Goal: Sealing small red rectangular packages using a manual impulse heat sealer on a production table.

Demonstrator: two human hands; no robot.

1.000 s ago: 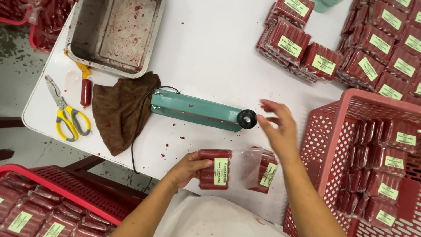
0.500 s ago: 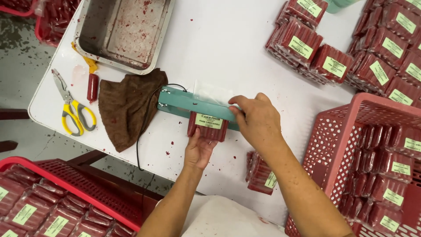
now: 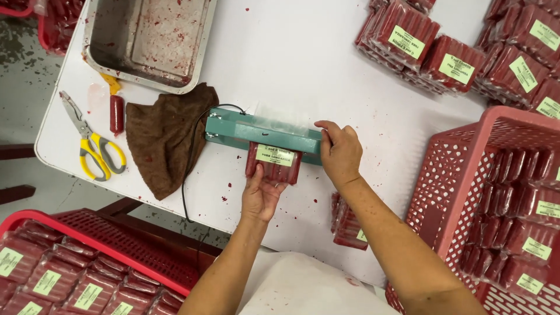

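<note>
Near the front edge of the tabletop (image 3: 326, 70), the left hand (image 3: 261, 195) cups a red sausage pack (image 3: 273, 163), feeding its open end under the green heat sealer (image 3: 262, 133). The right hand (image 3: 340, 153) presses flat on the sealer's bar end. This looks like the sealing step; holding the pack straight matters next.

- Your left hand (image 3: 261, 195) holds a sausage pack (image 3: 273, 163) from below, its top edge tucked in the green sealer (image 3: 262, 133).
- Your right hand (image 3: 340, 153) presses the sealer's right end.
- Brown cloth (image 3: 163, 140), scissors (image 3: 93, 146) and metal tray (image 3: 149, 44) lie left.
- Another pack (image 3: 348, 224) lies under your right forearm, beside the red basket (image 3: 466, 169).
</note>
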